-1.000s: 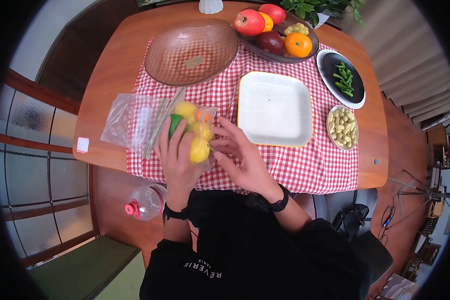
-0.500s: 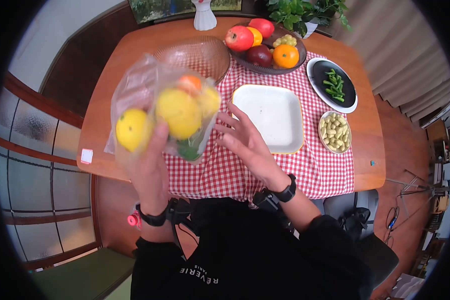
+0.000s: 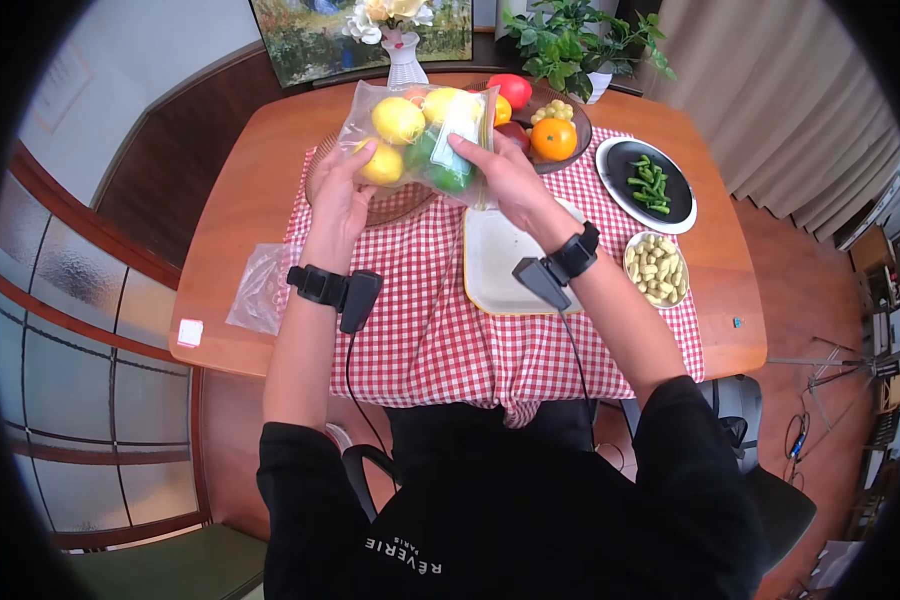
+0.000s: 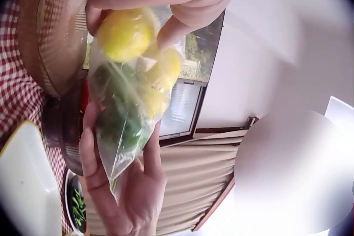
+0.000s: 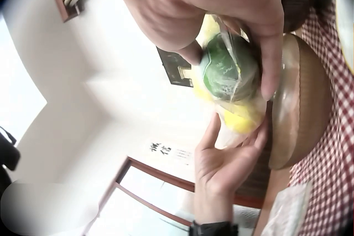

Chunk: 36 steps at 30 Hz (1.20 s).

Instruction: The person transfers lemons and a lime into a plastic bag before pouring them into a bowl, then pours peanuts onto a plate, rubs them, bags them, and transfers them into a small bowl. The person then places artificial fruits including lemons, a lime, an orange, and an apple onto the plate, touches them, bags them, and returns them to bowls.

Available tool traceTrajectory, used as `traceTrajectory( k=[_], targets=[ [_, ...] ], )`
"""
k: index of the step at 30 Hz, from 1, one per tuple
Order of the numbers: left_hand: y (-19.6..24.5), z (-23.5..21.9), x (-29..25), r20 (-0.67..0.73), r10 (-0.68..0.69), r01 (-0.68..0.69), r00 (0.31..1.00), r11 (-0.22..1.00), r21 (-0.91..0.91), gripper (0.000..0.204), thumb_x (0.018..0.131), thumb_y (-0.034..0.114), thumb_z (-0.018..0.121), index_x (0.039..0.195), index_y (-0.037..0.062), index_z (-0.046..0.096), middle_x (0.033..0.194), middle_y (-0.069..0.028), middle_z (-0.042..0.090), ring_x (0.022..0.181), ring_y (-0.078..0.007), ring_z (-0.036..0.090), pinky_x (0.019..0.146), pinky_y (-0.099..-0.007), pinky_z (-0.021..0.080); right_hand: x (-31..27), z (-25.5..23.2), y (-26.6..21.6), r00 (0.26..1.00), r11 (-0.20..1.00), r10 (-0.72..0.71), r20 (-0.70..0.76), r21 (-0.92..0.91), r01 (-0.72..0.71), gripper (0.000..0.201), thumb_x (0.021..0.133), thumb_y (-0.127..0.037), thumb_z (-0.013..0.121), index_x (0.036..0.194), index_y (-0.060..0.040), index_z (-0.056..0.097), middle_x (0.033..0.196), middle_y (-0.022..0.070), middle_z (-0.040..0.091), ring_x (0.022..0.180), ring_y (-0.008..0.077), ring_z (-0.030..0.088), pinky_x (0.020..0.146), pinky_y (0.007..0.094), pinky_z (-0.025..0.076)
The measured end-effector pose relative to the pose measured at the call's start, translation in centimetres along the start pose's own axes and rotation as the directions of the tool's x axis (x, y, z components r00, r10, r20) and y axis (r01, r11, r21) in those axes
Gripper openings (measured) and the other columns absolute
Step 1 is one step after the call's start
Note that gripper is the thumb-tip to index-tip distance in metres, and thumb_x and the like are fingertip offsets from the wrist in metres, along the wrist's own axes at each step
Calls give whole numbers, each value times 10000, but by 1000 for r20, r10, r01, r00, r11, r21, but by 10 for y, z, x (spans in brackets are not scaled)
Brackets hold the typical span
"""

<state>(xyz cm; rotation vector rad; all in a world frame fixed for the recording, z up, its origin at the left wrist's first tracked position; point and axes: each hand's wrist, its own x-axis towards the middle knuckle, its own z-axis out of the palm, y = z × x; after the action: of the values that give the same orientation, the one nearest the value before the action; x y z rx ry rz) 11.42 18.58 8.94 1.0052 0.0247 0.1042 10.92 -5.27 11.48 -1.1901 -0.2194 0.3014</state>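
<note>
Both hands hold up a clear zip bag (image 3: 425, 185) of yellow fruits (image 3: 398, 120) and a green one (image 3: 450, 172). My left hand (image 3: 340, 195) grips the bag's left end, thumb in front beside a lemon-like fruit (image 4: 126, 34). At the zip end, my right hand (image 3: 515, 185) pinches the bag, its thumb over the white label. In the right wrist view the green fruit (image 5: 224, 67) lies between the right thumb and fingers. The bag hangs over a brown ribbed bowl (image 3: 395, 208), covering much of it.
A white tray (image 3: 500, 265) with a yellow rim sits on the checked cloth. To its right are a bowl of peanuts (image 3: 656, 270) and a black plate (image 3: 678, 180) with green peppers. Another fruit bowl (image 3: 570, 160) stands behind. An empty plastic bag (image 3: 260, 288) lies at left.
The fruit bag has been lifted off the cloth, turned, and moved toward the table's far side. The right hand, apart from it half a second ago, now grips its zip end.
</note>
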Motion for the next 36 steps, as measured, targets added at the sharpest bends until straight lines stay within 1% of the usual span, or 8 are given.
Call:
traceTrajectory(
  k=[6,10,14,18,20,23,30,36],
  targets=[
    [-11,-18,25,-56,-259,262,964,964,53,418,998,188,678,1379,44,583,1333,-124,676,1212,-262,651,986,-451,517,54,-11,4,972,769,-224,75,-599,223,486,995,-318,753,1357,-7,665,1224,142,763,1092,225,742,947,361,585],
    [-15,-19,30,-201,-305,334,931,934,128,459,956,256,694,1370,87,588,1335,-127,655,1143,-261,622,953,-425,453,71,6,-12,983,535,-170,64,-832,146,484,959,-367,774,1259,9,721,1150,189,773,1001,289,779,854,385,620],
    [-30,-53,63,-255,-345,388,903,911,142,496,935,275,704,1368,98,540,1341,-155,564,1126,-264,531,968,-413,426,84,18,-22,994,518,-107,29,-852,80,485,967,-385,744,1161,59,740,1038,263,769,861,329,798,651,442,659],
    [-29,-55,56,-191,-361,388,913,912,130,522,934,280,703,1385,92,522,1391,-182,519,1160,-274,504,977,-408,424,102,23,-24,996,435,-31,-80,-898,-58,516,1027,-424,650,1083,80,748,923,279,763,873,375,791,760,477,618],
    [-27,-55,58,-266,-331,368,905,924,101,716,928,302,722,1505,-11,437,1530,-227,417,1309,-331,457,1144,-434,355,109,27,-26,989,185,-147,4,-982,32,438,1030,-346,614,1060,67,756,925,295,759,894,419,777,798,523,611],
    [-16,-56,54,-228,-304,337,925,934,119,502,946,289,691,1374,78,536,1469,-212,500,1227,-305,504,1002,-426,435,115,32,-36,955,-144,-187,230,-968,205,350,934,-273,631,1108,-3,769,1023,300,757,942,457,762,830,525,621],
    [-23,-75,51,-126,-146,174,981,952,250,442,984,178,645,1384,22,540,1398,-162,580,1125,-269,619,1017,-372,483,118,55,-42,924,-107,-296,242,-970,220,306,945,-282,646,1055,-27,774,1023,248,773,985,430,757,880,532,598],
    [12,-27,3,-101,76,-37,992,938,345,666,955,99,675,1552,-41,416,1491,-219,544,1310,-288,601,1119,-407,469,116,58,-50,893,-187,-290,344,-936,299,324,993,-317,639,1044,-26,772,990,252,767,969,434,750,867,536,594]
  ],
)
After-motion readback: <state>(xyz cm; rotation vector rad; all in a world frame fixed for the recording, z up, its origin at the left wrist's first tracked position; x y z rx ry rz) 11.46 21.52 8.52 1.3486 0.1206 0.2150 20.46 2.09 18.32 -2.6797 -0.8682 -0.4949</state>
